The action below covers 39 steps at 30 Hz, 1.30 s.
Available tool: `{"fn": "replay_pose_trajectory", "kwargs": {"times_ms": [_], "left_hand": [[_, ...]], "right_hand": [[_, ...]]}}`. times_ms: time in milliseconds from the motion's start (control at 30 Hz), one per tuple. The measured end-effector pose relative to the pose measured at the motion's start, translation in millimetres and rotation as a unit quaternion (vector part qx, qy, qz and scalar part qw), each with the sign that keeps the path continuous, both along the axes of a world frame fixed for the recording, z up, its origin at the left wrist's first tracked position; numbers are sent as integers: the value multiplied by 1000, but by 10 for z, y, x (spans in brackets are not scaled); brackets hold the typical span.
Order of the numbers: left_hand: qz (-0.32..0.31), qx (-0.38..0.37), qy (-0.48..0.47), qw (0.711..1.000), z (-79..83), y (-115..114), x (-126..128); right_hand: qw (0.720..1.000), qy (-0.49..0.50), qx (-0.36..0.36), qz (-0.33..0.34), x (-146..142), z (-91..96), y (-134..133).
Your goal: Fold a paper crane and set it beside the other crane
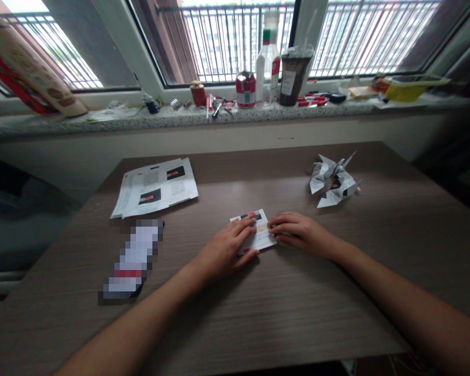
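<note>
A small folded piece of printed paper (263, 235), white with red and dark print, lies flat on the wooden table (282, 313). Across its left part rests my left hand (231, 245), open, with the fingers stretched over the sheet and the thumb near its lower edge. At the paper's right edge, the fingertips of my right hand (300, 232) touch it; those fingers are stretched out too. Part of the paper is hidden under my left hand.
Printed sheets (156, 188) lie at the table's back left, with a blurred-out phone-like object (133, 258) nearer me. Folded paper pieces (332, 180) stand at the back right. Along the windowsill (141, 121) are a can (246, 90), a bottle (264, 73), a drink cup (293, 78) and tools.
</note>
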State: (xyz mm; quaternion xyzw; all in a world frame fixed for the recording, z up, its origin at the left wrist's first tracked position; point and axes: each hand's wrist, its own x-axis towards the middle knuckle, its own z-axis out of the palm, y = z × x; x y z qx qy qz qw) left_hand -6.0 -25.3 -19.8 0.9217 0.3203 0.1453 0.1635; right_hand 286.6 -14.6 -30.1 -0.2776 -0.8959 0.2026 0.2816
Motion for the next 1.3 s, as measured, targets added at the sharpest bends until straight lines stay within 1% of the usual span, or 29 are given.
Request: {"fn": "replay_pose_trajectory", "kwargs": {"times_ms": [200, 367, 567, 700, 833, 933, 1133, 1300], "left_hand": [[-3, -10, -3, 1000, 21, 1, 6], [-4, -6, -16, 1000, -2, 6, -1], [-10, 5, 1, 1000, 9, 5, -7], [-19, 10, 18, 1000, 20, -16, 2], [-21, 10, 38, 999, 28, -56, 27], [-13, 16, 37, 999, 15, -86, 62], [-4, 13, -1, 1000, -18, -103, 111], [-34, 20, -2, 999, 29, -63, 49]], "right_hand": [[999, -30, 2, 36, 22, 20, 14], [999, -20, 9, 27, 13, 4, 15], [1000, -3, -10, 22, -11, 27, 1], [999, 4, -31, -14, -28, 59, -16], [996, 7, -54, -68, -63, 27, -29], [993, 8, -66, -101, -105, 0, -41], [988, 4, -73, -137, -177, 8, -57], [985, 0, -86, -151, -196, 9, -50]]}}
